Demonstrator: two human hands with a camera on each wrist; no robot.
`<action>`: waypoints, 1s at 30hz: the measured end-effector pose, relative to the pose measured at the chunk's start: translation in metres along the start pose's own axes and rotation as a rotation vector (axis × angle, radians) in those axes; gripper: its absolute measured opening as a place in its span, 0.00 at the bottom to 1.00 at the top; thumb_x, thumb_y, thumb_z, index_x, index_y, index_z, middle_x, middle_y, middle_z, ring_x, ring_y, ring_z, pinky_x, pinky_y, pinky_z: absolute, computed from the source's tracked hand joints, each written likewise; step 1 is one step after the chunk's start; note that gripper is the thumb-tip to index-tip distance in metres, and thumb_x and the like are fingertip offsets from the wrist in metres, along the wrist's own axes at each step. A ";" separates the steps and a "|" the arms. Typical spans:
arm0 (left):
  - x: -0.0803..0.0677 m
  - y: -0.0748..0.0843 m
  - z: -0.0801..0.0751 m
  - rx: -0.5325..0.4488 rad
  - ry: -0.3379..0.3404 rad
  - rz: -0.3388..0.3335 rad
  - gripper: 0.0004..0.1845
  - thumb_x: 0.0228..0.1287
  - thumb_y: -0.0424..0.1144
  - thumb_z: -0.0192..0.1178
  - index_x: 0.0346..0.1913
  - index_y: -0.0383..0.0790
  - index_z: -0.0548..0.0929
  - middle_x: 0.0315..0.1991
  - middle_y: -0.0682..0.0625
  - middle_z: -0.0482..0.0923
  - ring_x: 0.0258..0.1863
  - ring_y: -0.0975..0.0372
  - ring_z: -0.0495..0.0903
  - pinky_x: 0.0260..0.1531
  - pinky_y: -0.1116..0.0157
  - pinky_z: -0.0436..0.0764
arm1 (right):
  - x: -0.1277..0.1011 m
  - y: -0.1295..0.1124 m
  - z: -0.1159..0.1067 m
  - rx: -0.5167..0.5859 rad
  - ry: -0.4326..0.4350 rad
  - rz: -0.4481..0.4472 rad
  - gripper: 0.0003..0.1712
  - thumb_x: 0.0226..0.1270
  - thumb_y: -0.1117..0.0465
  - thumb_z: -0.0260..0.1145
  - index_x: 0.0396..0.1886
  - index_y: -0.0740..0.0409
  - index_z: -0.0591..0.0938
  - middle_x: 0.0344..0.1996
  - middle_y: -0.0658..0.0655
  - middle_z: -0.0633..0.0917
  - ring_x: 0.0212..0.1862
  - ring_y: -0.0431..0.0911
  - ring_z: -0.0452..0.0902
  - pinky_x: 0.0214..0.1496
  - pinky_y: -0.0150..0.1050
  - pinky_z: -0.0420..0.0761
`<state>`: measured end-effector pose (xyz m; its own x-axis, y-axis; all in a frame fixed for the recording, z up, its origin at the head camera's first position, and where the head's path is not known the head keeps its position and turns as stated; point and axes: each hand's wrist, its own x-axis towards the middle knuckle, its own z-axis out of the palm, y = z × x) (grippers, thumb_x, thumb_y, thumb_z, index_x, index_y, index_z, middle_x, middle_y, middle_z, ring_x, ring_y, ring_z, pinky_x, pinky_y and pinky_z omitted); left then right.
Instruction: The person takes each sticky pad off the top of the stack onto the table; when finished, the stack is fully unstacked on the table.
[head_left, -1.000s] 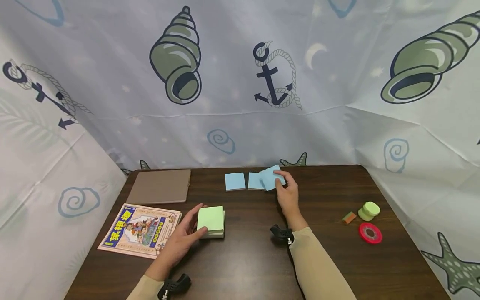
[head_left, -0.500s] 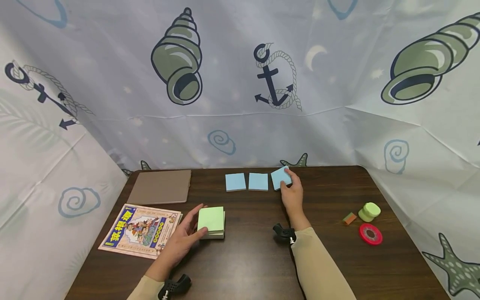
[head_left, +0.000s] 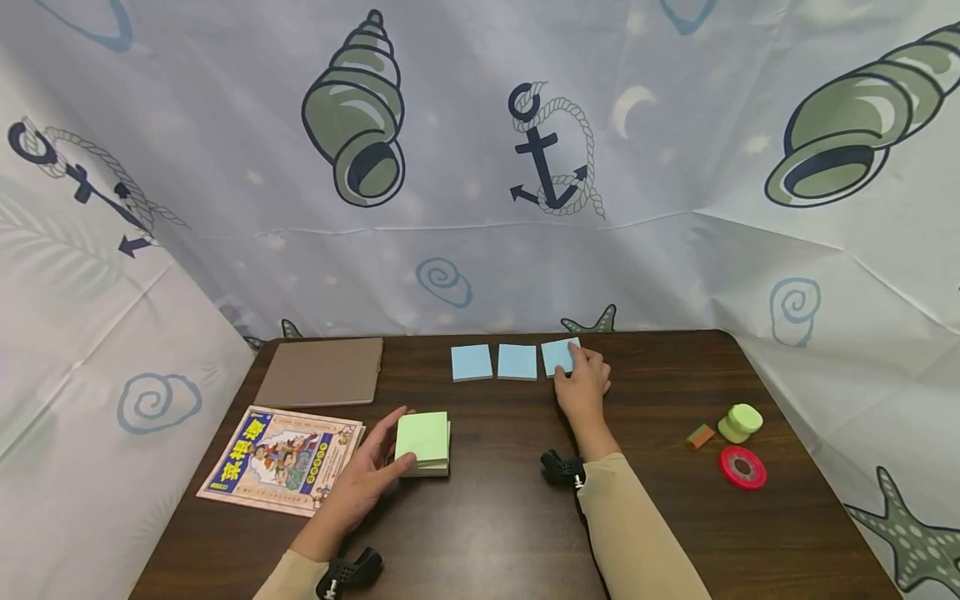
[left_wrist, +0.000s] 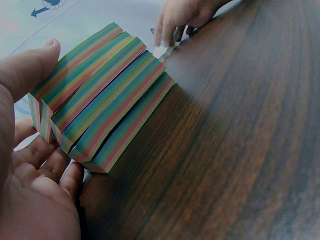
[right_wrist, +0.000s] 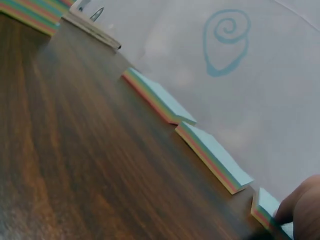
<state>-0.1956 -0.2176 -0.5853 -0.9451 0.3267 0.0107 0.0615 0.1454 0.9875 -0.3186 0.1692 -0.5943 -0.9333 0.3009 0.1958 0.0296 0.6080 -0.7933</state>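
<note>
My left hand [head_left: 378,467] grips a thick stack of sticky-note pads with a green top [head_left: 423,440] near the table's front middle. In the left wrist view the stack [left_wrist: 102,112] shows striped edges and fans slightly, my thumb at its far end and my fingers [left_wrist: 47,167] at its near end. At the back, three blue pads lie in a row: left [head_left: 471,362], middle [head_left: 517,362] and right [head_left: 557,356]. My right hand [head_left: 577,371] holds the right one by its edge as it lies flat. The right wrist view shows the same row [right_wrist: 215,157] with a fingertip [right_wrist: 300,202] on the end pad [right_wrist: 264,205].
A brown notebook [head_left: 318,372] lies at the back left, with a colourful comic book [head_left: 281,460] in front of it. At the right are a small orange eraser [head_left: 699,435], a pale green roll [head_left: 738,422] and a red tape ring [head_left: 741,467]. Printed cloth walls surround the table [head_left: 495,533].
My right hand carried the third blue pad from over the middle pad to the right and set it flat at the row's end. The left hand and green stack stayed put.
</note>
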 end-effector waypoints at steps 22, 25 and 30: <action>0.001 -0.002 0.000 0.019 -0.010 0.026 0.44 0.81 0.40 0.65 0.90 0.48 0.51 0.89 0.43 0.53 0.90 0.47 0.50 0.72 0.87 0.59 | -0.003 -0.004 0.000 0.091 0.075 -0.040 0.21 0.78 0.62 0.68 0.67 0.60 0.84 0.71 0.68 0.70 0.70 0.66 0.61 0.72 0.66 0.58; 0.001 -0.002 -0.001 0.022 -0.007 0.022 0.44 0.81 0.41 0.65 0.89 0.49 0.51 0.89 0.44 0.53 0.90 0.47 0.50 0.72 0.87 0.59 | -0.001 -0.002 0.002 0.192 0.120 -0.094 0.19 0.78 0.63 0.68 0.64 0.58 0.85 0.68 0.66 0.71 0.69 0.63 0.62 0.70 0.61 0.63; 0.001 -0.002 -0.001 0.019 -0.006 0.021 0.44 0.81 0.41 0.65 0.89 0.48 0.52 0.89 0.44 0.53 0.90 0.47 0.50 0.71 0.87 0.59 | -0.004 -0.005 0.004 0.447 0.108 -0.197 0.16 0.79 0.66 0.68 0.62 0.53 0.86 0.64 0.62 0.72 0.62 0.57 0.71 0.58 0.43 0.74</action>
<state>-0.1971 -0.2181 -0.5869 -0.9416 0.3354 0.0302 0.0871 0.1558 0.9839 -0.3162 0.1619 -0.5936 -0.8629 0.3005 0.4063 -0.3214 0.2940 -0.9001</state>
